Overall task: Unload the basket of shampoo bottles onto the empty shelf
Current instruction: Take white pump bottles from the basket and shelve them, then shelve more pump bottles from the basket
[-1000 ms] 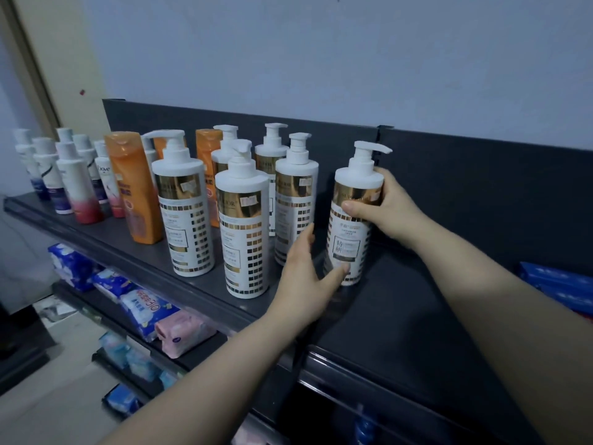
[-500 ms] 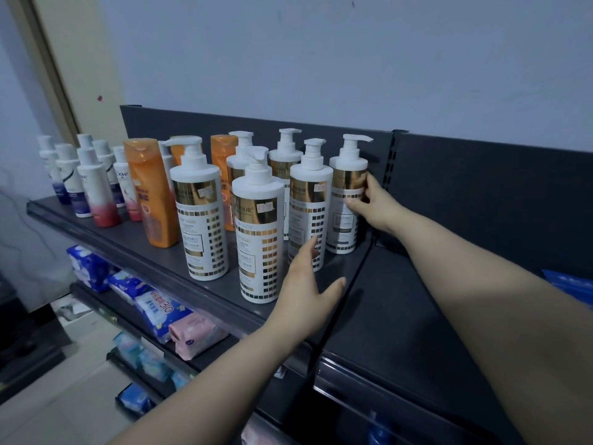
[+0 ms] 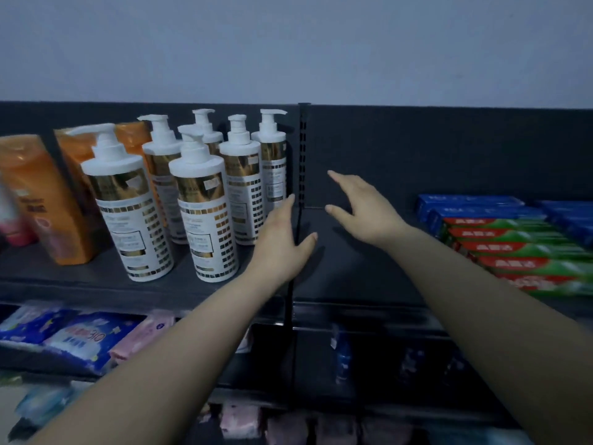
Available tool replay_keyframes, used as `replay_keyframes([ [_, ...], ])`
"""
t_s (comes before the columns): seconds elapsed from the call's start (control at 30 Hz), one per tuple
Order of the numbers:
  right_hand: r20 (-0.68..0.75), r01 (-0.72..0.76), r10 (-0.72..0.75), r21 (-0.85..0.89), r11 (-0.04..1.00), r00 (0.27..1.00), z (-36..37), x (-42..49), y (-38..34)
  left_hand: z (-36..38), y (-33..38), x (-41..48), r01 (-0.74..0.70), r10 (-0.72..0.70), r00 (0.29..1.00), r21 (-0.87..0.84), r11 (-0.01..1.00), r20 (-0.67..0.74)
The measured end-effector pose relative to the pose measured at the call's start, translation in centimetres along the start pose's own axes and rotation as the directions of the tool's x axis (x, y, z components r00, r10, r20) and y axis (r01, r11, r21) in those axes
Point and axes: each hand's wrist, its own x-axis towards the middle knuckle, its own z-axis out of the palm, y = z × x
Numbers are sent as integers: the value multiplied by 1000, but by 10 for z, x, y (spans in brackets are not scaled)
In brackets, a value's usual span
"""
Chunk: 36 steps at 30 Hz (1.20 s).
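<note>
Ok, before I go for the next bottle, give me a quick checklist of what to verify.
1. Hands free: left hand and right hand are open and hold nothing: ok.
2. White pump bottles stand upright: ok.
3. Rightmost bottle stands at the back and neither hand grips it: ok.
4. Room for more: the shelf is bare between the bottles and the toothpaste boxes: ok.
5. Basket position and bottles left in it: out of view, cannot tell.
</note>
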Motion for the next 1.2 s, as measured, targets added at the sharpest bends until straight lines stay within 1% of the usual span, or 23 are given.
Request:
replay_keyframes([
  [0.2, -90, -141, 128, -159, 977, 988, -15, -77, -25, -3, 11, -29, -184, 182, 981, 32, 982, 66],
  [0.37, -162, -283, 248, -255, 925, 955, -22, -152, -36, 19, 25, -63, -338, 340, 931, -35, 940, 132],
  [0.53, -230, -432, 377, -279, 858, 897, -35, -234, -39, 56, 52, -104, -418, 442, 871, -150, 896, 213],
  [0.67, -278, -547, 480, -272, 791, 832, -44, -299, -33, 95, 73, -140, -426, 478, 821, -222, 877, 312],
  [0.83, -346, -662, 575, -236, 711, 741, -47, -382, -17, 149, 101, -188, -435, 522, 737, -290, 852, 429],
  [0.97, -375, -751, 662, -179, 635, 649, -47, -458, -5, 196, 121, -234, -390, 509, 666, -326, 861, 545],
  [1.07, -377, -809, 728, -118, 576, 573, -47, -523, 5, 231, 137, -274, -374, 518, 628, -358, 855, 581],
  [1.2, -341, -873, 816, -30, 487, 467, -41, -607, 19, 278, 150, -331, -327, 479, 571, -351, 877, 667],
])
